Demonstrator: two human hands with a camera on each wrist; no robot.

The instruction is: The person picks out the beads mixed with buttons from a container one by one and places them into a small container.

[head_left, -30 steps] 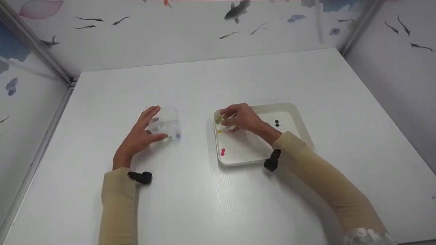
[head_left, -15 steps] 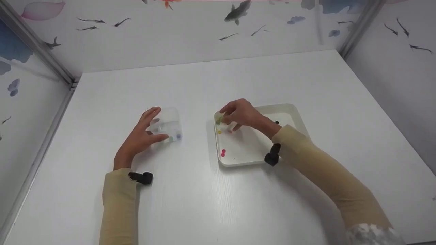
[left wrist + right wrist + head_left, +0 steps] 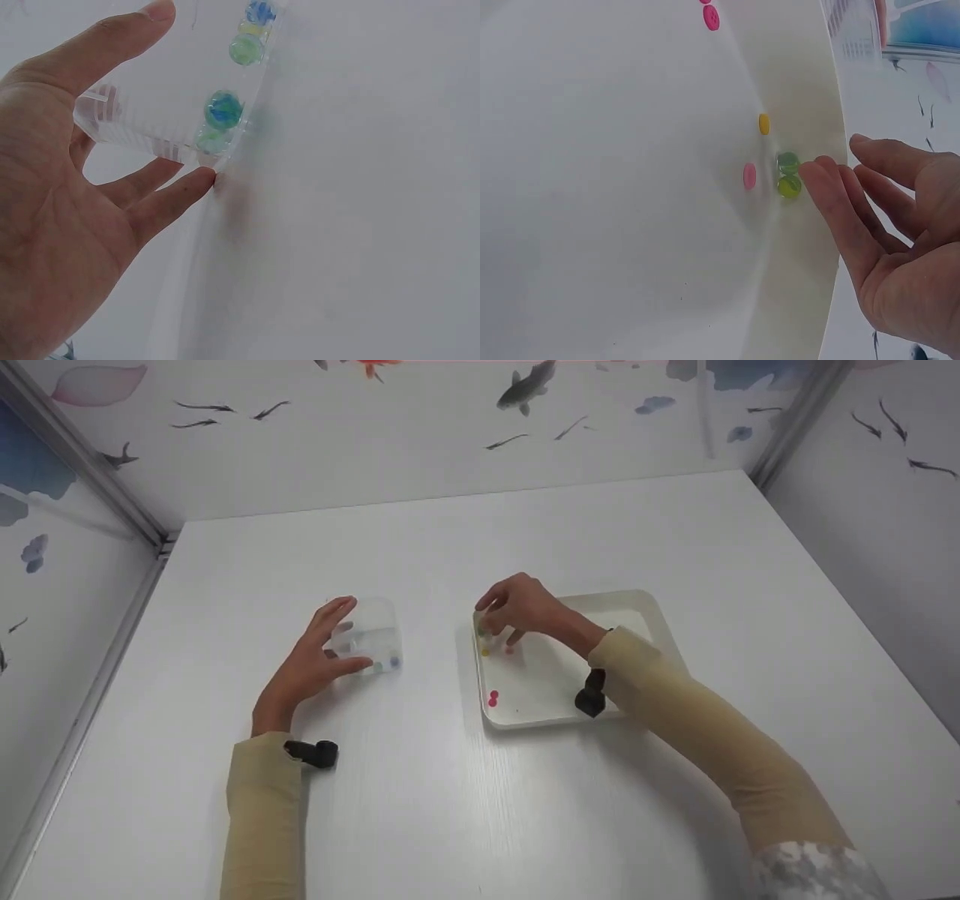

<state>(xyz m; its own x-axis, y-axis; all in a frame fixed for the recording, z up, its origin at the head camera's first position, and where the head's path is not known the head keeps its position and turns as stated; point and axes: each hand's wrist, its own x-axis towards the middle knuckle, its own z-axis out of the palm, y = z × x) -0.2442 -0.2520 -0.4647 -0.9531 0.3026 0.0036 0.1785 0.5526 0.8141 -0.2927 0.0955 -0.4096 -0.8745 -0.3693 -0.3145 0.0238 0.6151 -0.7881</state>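
Note:
My left hand (image 3: pixel 304 664) grips a clear plastic box (image 3: pixel 375 619), thumb on the near side and fingers round the far side. Several swirled glass marbles (image 3: pixel 223 109) sit along its lower edge in the left wrist view. Over the back left corner of a white tray (image 3: pixel 660 622) is my right hand (image 3: pixel 525 604). Its fingertips come right up to a green marble (image 3: pixel 788 163) and a yellow-green marble (image 3: pixel 789 186) at the tray wall. Thumb and fingers are apart, with nothing visible between them in the right wrist view.
Loose buttons lie in the tray: a yellow button (image 3: pixel 764 124), a pink button (image 3: pixel 750 176) and, further forward, a pair of deep pink buttons (image 3: pixel 493 698). White panels with painted fish (image 3: pixel 525 388) enclose the white table (image 3: pixel 427 780) at the back and sides.
My right hand has shifted slightly back and left over the tray corner, and its sleeve now covers the two black buttons. The left hand stays on the box.

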